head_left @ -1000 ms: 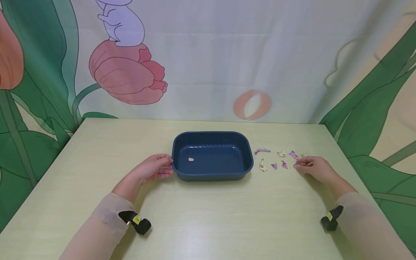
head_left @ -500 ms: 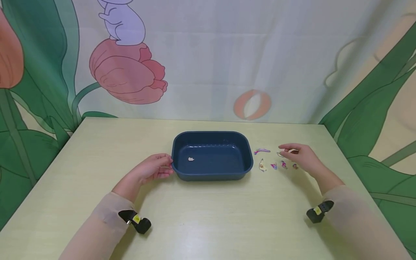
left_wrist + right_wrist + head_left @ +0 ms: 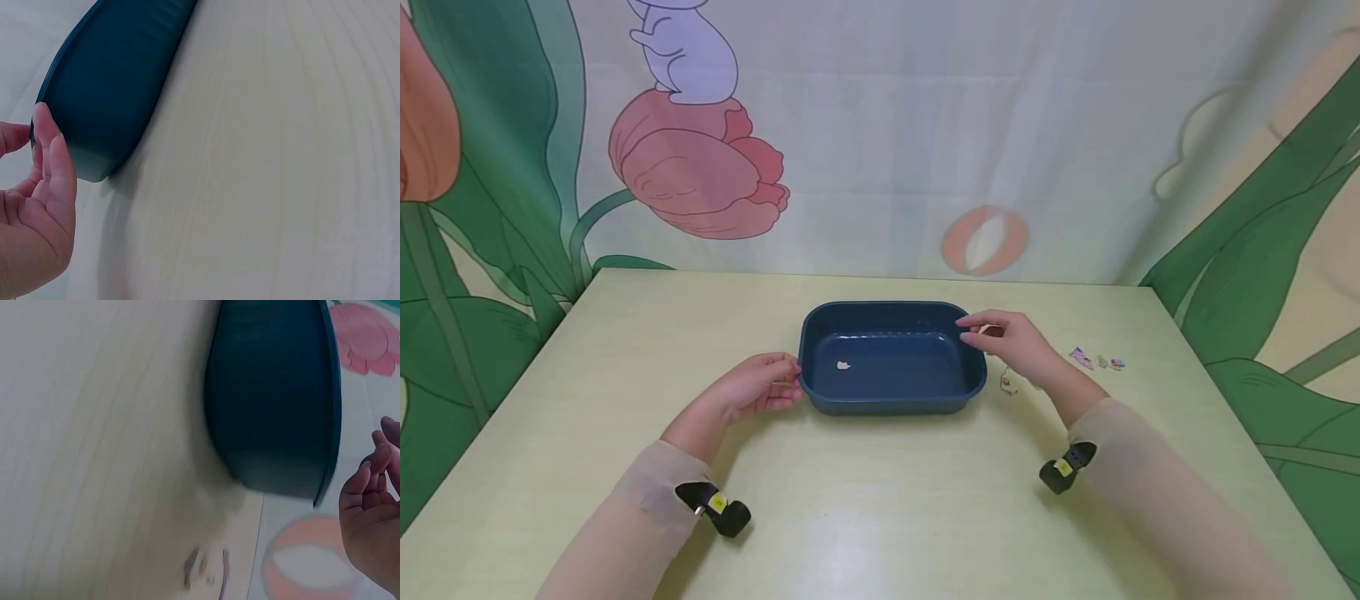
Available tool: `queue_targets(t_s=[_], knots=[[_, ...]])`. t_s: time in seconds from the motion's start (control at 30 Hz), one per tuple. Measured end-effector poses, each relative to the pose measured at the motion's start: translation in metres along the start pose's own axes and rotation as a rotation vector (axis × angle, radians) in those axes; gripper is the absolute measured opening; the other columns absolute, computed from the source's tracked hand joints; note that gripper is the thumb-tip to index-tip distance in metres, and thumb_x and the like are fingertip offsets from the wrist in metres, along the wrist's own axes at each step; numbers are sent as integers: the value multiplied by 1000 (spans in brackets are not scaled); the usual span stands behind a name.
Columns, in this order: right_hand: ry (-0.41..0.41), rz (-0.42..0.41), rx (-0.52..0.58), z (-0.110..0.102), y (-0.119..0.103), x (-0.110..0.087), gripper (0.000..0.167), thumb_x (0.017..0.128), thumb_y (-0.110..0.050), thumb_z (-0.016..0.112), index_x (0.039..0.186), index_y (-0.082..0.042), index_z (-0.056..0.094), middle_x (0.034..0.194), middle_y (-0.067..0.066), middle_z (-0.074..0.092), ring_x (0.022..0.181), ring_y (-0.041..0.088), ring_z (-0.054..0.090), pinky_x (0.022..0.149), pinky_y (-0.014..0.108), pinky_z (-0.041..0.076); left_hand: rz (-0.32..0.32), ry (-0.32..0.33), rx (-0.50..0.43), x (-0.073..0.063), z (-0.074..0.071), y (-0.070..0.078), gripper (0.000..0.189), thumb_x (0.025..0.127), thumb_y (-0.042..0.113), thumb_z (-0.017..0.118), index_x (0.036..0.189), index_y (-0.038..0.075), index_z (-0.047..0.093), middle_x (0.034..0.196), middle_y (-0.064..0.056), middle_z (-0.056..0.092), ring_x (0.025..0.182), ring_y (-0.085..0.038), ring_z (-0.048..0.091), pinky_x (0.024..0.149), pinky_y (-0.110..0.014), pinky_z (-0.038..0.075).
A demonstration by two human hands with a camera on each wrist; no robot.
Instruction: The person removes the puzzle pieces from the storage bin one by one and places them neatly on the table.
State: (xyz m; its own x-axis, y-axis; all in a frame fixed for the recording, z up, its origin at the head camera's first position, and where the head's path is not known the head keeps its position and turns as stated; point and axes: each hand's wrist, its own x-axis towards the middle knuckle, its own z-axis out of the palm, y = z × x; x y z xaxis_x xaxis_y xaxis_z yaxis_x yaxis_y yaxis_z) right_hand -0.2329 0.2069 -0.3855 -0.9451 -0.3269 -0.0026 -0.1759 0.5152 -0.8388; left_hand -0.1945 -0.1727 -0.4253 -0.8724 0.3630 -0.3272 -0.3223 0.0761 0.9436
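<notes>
A deep, dark blue tray (image 3: 895, 406) stands on the table. My left hand (image 3: 748, 388) pinches its left end; in the left wrist view, the thumb and the fingers (image 3: 61, 159) lie on either side of the rim. Inside the tray at the left is one small pale cutout piece (image 3: 843, 366). Over the tray's right end is my right hand (image 3: 1017, 340), thumb and bent fingers near each other. In the right wrist view, those fingers (image 3: 357, 481) show beyond the tray wall; anything between the tips is too small or hidden to make out.
On the table right of the tray lie several small colourful cutout pieces, among them a purple one (image 3: 1081, 358), a green one (image 3: 1102, 362) and a yellowish one (image 3: 1007, 382). The right hand and forearm hide others. A printed curtain (image 3: 865, 150) hangs behind the table.
My right hand has moved left from the far right cutout pieces, across the others, to the tray's right end. The left hand stays at the tray's left end.
</notes>
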Motion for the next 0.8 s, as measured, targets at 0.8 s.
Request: queue_targets(t_s=[0.8], knots=[[-338,-206,-232,121,-26,69,30,87,-17,68,114,-7,66,93,2,63,79,15,52,70,24,44,-10,4,3,0,0,0,12,98,12,45,89,5,52,81,-8,60,73,-17,62,73,-29,54]])
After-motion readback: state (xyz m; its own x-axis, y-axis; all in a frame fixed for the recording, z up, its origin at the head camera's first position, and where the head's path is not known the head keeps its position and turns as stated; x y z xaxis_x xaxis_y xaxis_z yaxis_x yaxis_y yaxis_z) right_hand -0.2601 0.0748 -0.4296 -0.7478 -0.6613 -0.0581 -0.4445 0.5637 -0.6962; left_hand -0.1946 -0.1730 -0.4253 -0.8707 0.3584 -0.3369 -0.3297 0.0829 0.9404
